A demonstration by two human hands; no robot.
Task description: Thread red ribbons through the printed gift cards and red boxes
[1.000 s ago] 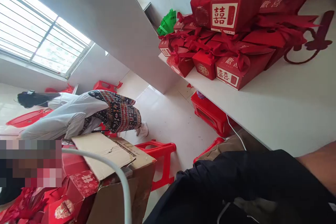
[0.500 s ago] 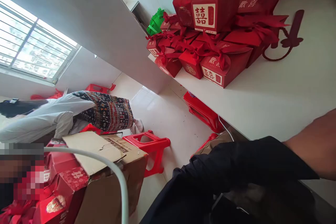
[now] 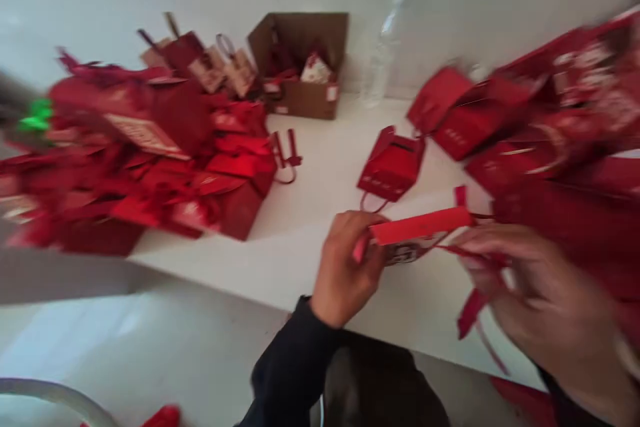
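My left hand (image 3: 346,267) is closed on the left end of a flat red paper gift box (image 3: 419,228) held over the front of the white table (image 3: 310,240). At the box's right end my right hand (image 3: 540,300) is closed too, with a red ribbon (image 3: 473,307) hanging from its fingers. The whole picture is smeared by motion. An unfolded red box (image 3: 391,165) with a loop handle stands on the table just behind the one I hold.
A heap of finished red gift boxes (image 3: 140,160) covers the table's left part. More red boxes (image 3: 550,133) lie stacked at the right. At the back stand a brown carton (image 3: 303,63) and a clear plastic bottle (image 3: 385,47).
The view has swung from the floor, the cardboard box and a bent-over person up to the table. Both hands have come into view holding a red box.
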